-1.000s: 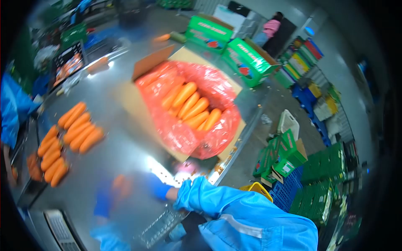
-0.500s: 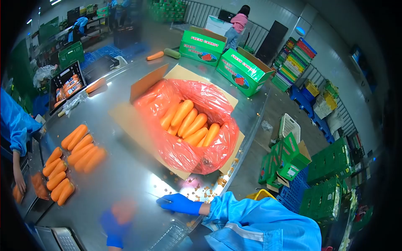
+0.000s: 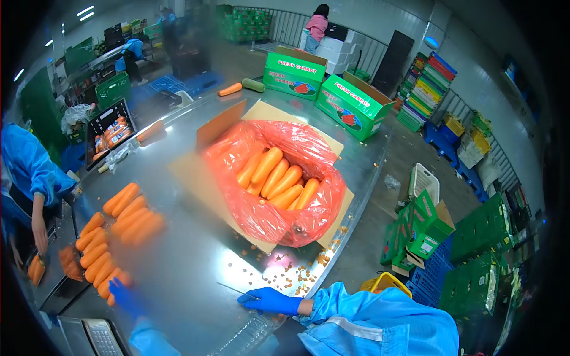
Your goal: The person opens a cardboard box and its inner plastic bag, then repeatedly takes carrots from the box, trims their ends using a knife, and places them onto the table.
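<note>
Here we find the left hand (image 3: 126,296) at the near end of a row of carrots (image 3: 95,255) on the metal surface (image 3: 190,249). The row extends away from its fingertips, long axes slanting from lower left to upper right in view. This hand is clearly nearer them than the right. It is blurred; we cannot tell how far open it is, or whether it grips one. We note the right hand (image 3: 270,301) curled around a thin tool (image 3: 231,289).

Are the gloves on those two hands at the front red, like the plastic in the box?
No, the left hand and right hand both wear blue gloves.
</note>
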Motion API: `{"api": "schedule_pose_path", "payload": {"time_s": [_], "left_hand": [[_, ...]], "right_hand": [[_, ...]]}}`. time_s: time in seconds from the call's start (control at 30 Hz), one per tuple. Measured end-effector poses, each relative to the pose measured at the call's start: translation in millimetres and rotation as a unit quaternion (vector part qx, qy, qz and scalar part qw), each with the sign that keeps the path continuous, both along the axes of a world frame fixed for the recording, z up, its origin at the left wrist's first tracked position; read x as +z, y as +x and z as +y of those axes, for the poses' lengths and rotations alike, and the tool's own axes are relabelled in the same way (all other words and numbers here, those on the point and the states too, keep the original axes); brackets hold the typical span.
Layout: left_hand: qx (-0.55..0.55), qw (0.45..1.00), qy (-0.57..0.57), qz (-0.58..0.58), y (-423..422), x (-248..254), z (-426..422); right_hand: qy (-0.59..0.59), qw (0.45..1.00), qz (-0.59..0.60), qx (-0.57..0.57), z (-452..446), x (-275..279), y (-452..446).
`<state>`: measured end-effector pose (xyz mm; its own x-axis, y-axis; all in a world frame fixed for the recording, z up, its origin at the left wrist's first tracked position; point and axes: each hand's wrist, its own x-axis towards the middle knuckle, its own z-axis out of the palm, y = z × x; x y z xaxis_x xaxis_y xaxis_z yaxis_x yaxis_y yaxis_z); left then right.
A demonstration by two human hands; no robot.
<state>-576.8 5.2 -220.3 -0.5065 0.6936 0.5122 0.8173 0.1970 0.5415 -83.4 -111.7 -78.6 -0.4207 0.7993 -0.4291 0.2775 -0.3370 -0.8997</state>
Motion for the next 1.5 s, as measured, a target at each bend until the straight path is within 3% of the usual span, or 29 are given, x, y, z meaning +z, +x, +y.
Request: {"api": "schedule_pose_path", "payload": {"time_s": [0.07, 0.1, 0.13, 0.2, 0.27, 0.37, 0.47, 0.57, 0.7, 0.83, 0.9, 1.0, 1.17, 1.5], "left_hand": [[-0.148, 0.983, 0.017, -0.105, 52, 9, -22], [-0.161, 0.977, -0.071, 0.12, 78, 3, -44], [-0.237, 0.948, -0.157, -0.143, 130, 41, -71], [-0.309, 0.873, -0.332, -0.179, 232, 152, -125], [-0.421, 0.835, -0.351, -0.048, 237, 90, -162], [-0.327, 0.824, -0.428, -0.176, 260, 89, -183], [-0.323, 0.859, -0.332, -0.217, 266, 90, -196], [-0.362, 0.9, -0.243, 0.012, 264, 76, -198], [-0.36, 0.895, -0.252, 0.079, 264, 65, -203], [-0.284, 0.91, -0.301, 0.012, 268, 45, -222], [-0.328, 0.914, -0.235, -0.044, 274, 70, -212], [-0.342, 0.911, -0.229, -0.016, 285, 101, -208], [-0.325, 0.92, -0.211, -0.061, 286, 95, -216], [-0.373, 0.904, -0.207, -0.042, 279, 115, -193]], "right_hand": [[0.047, 0.999, 0.001, -0.023, -3, -6, 7], [0.035, 0.999, 0.002, -0.031, -2, -4, 11], [0.023, 0.999, 0.003, -0.038, 0, 1, 16], [0.02, 0.998, 0.014, -0.055, 0, -9, 22], [0.024, 0.999, 0.003, -0.042, -3, -5, 24], [-0.002, 1.0, 0.004, -0.023, -7, 9, 24], [-0.007, 1.0, 0.001, -0.005, -13, 12, 28], [-0.017, 1.0, 0.006, -0.011, -14, 12, 35], [-0.084, 0.99, 0.085, -0.068, -19, 7, 49], [-0.054, 0.992, 0.089, -0.077, -21, 4, 69], [-0.056, 0.993, 0.075, -0.074, -21, 3, 79], [-0.067, 0.99, 0.073, -0.103, -23, 3, 89], [-0.058, 0.988, 0.079, -0.115, -25, -2, 102], [-0.074, 0.986, 0.093, -0.119, -22, 2, 112]]}}
